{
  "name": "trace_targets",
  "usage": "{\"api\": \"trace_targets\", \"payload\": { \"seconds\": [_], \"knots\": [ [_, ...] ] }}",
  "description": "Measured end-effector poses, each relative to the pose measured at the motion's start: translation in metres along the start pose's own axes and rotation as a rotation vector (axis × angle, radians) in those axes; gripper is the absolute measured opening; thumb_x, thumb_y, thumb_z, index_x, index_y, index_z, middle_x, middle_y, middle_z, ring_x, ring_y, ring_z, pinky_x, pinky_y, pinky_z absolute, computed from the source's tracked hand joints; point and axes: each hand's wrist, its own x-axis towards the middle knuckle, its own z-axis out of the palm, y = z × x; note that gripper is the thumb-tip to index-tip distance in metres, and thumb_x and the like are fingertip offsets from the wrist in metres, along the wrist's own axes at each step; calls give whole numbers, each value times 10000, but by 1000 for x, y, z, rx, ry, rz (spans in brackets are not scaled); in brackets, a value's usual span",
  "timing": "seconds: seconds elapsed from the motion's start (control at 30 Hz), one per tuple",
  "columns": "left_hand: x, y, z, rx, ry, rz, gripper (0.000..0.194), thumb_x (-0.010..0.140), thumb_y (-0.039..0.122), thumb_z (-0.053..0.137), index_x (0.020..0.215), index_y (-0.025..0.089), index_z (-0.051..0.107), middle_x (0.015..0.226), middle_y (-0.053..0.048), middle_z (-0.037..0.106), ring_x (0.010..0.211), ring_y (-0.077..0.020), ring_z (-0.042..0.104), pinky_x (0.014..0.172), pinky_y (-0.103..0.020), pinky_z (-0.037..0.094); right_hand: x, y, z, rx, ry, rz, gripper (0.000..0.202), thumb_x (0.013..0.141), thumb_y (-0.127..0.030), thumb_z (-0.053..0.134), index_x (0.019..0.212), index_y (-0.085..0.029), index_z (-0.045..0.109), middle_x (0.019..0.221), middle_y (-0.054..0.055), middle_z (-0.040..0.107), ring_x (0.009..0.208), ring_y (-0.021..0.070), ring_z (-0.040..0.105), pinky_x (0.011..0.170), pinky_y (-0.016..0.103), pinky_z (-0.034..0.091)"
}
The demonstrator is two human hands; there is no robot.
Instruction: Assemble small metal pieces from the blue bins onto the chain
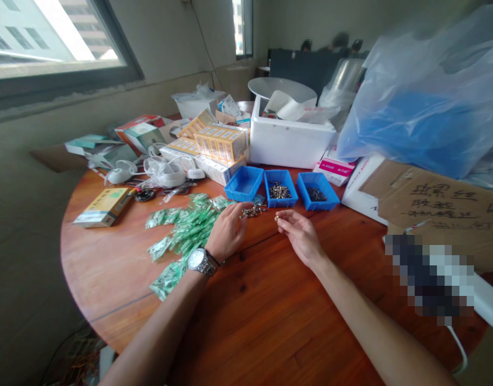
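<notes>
My right hand pinches a small metal screw between thumb and fingertips, in front of the blue trays. My left hand, with a watch on its wrist, hovers beside a small pile of metal screws on the table; its fingers are bent and partly apart, and nothing shows in them. Green-tinted plastic packets lie heaped to its left. Behind the hands stand a blue tray at the left, a middle blue tray with shiny screws, and a right blue tray with dark screws.
Yellow boxes and a white foam box stand behind the trays. White round devices with cables and a yellow carton are at the left. A cardboard box and a plastic bag fill the right.
</notes>
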Motion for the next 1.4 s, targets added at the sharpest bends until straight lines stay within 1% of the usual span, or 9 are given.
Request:
{"api": "trace_targets", "payload": {
  "seconds": [0.13,0.33,0.53,0.63,0.77,1.0,1.13,1.23,1.4],
  "knots": [
    [0,-1,0,-2,0,-2,350,1039,194,435,1339,208,613,1290,-99,726,1221,-276,676,1119,-461,527,5,-5,-3,-307,1,-169,232,827,-426,842,958,-239,802,1002,62,796,909,231,698,831,365,555],
    [0,-4,0,2,14,-23,358,1031,181,434,1335,219,621,1307,-90,728,1239,-271,671,1126,-454,523,48,-31,-6,-743,25,-503,173,938,-349,683,1001,-229,790,1076,76,820,927,259,727,774,366,545],
    [0,-11,0,-3,54,-44,449,989,112,415,1385,214,601,1328,-88,720,1264,-259,657,1150,-454,503,78,-34,2,-1074,-17,-702,211,918,-145,647,1073,-212,773,1130,93,810,1082,305,705,1035,458,501],
    [0,-12,0,0,83,-42,472,976,82,401,1385,216,597,1319,-77,725,1252,-255,656,1146,-451,501,67,-19,17,-1124,-130,-713,209,946,-119,646,1080,-217,772,1089,89,799,1067,291,690,1006,430,517],
    [1,-12,0,11,107,-53,451,983,83,396,1368,216,590,1314,-73,724,1245,-255,651,1143,-452,497,55,9,41,-1239,-312,-617,157,983,-139,660,1048,-210,784,979,89,778,971,264,674,927,381,545],
    [2,-13,0,6,126,-54,409,987,117,421,1349,221,581,1282,-73,733,1219,-264,661,1125,-467,505,62,41,66,-1457,-332,-592,66,967,-204,727,929,-208,781,954,120,753,965,298,671,867,384,568],
    [2,-13,-1,8,129,-48,381,998,141,434,1338,221,587,1289,-77,729,1227,-266,659,1132,-465,502,59,42,67,-1403,-320,-581,114,941,-134,724,878,-220,763,954,104,773,964,280,689,882,368,566],
    [2,-12,-1,18,135,-51,369,1007,159,441,1342,209,586,1277,-85,727,1218,-270,658,1119,-463,509,49,33,59,-1178,-309,-511,130,902,-88,734,906,-210,779,937,86,798,918,259,720,897,370,563],
    [1,-8,-1,15,123,-51,354,1021,170,443,1340,216,589,1275,-85,731,1221,-271,661,1116,-465,513,25,11,29,-613,-120,-224,114,878,-302,793,944,-212,817,866,68,815,767,230,733,732,344,566]
  ]
}}
